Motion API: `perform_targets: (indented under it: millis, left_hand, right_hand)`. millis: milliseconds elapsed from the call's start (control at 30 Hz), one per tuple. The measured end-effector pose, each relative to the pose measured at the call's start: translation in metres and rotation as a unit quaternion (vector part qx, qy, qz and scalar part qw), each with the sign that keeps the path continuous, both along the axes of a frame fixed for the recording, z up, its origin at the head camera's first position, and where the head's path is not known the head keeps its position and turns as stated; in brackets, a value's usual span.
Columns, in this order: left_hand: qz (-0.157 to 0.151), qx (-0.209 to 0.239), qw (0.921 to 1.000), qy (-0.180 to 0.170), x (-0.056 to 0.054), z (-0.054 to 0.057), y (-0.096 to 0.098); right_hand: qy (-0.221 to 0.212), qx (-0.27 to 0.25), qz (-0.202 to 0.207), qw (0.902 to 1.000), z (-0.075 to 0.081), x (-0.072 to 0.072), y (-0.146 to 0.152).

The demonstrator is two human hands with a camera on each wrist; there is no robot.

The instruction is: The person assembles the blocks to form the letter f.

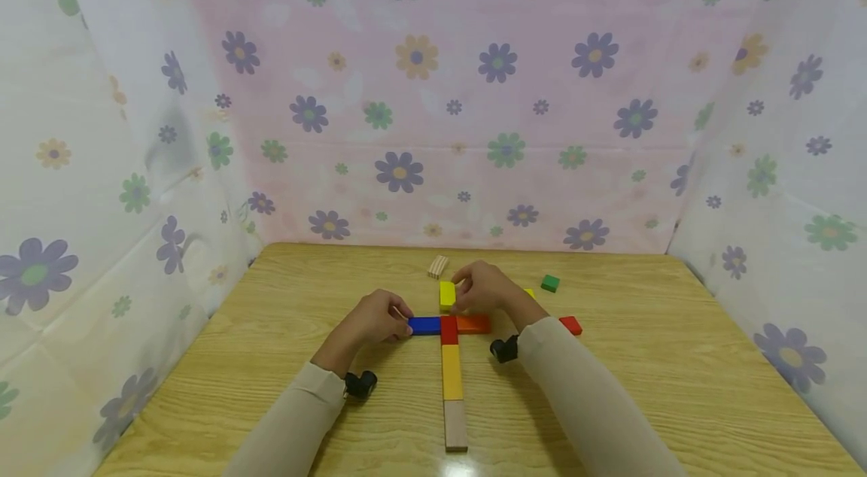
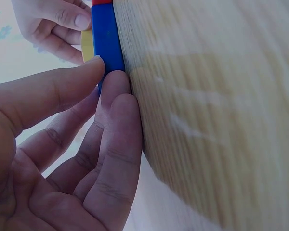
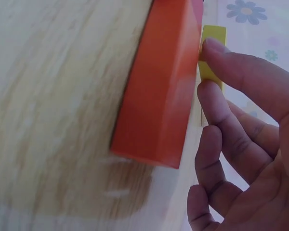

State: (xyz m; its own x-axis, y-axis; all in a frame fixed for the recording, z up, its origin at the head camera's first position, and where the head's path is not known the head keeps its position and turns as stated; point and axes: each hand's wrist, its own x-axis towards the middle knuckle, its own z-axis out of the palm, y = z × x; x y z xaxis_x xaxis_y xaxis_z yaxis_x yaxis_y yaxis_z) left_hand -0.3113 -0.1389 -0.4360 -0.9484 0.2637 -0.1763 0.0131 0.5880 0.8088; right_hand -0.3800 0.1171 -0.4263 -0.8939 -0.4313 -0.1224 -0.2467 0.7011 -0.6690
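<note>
In the head view my left hand (image 1: pixel 381 316) is at the outer end of a blue block (image 1: pixel 426 326), and the left wrist view has the thumb and a finger pinching that end. My right hand (image 1: pixel 484 287) pinches a yellow block (image 1: pixel 447 295) between thumb and index finger, just beyond a red block (image 1: pixel 449 330). From the red block an orange block (image 1: pixel 474 324) runs right and the blue one left. An amber-yellow block (image 1: pixel 451 372) and a plain wooden block (image 1: pixel 456 424) continue the row toward me. The right wrist view shows the yellow block (image 3: pixel 213 32) beside the orange block (image 3: pixel 154 91).
A striped, pale wooden piece (image 1: pixel 438 266) lies at the back of the table (image 1: pixel 305 281). To the right are a green block (image 1: pixel 550 283), a red block (image 1: pixel 571 325) and a partly hidden yellow piece (image 1: pixel 530 293). Flowered cloth (image 1: pixel 460 123) surrounds the table's back and sides.
</note>
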Motion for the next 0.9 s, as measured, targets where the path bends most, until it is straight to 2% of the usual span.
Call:
perform_targets:
  millis: [900]
  left_hand:
    - [0.005,-0.001,1.0000,-0.005,0.0015,0.0026,0.0005]
  right_hand:
    - [-0.018,0.001,0.007,0.9998,-0.0056,0.0004,0.0034]
